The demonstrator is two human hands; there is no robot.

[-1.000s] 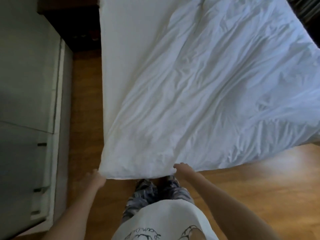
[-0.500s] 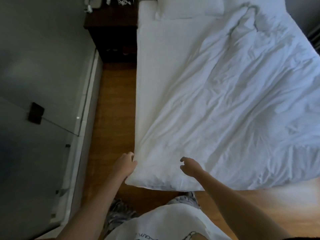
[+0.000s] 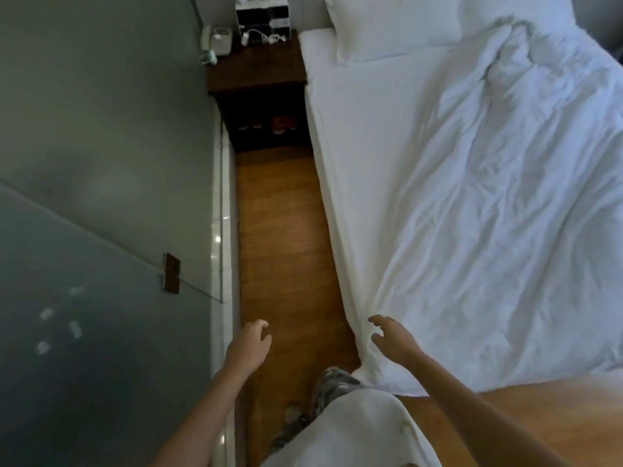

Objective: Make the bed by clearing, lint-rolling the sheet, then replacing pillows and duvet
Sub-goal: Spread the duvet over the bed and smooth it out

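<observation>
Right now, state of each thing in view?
duvet: spread crooked, wrinkled, near corner hanging off the bed
pillow: in place at the head
sheet: bare along the left side
left hand: open, over floor
right hand: open, over the duvet's corner

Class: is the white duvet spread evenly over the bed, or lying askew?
Askew. The wrinkled white duvet lies diagonally, leaving a bare strip of white sheet along the left.

The white duvet [image 3: 488, 230] lies rumpled and slantwise on my bed, its near corner hanging off the foot. The bare sheet [image 3: 364, 136] shows left of the duvet. A pillow [image 3: 394, 25] sits beyond the duvet's top.
</observation>
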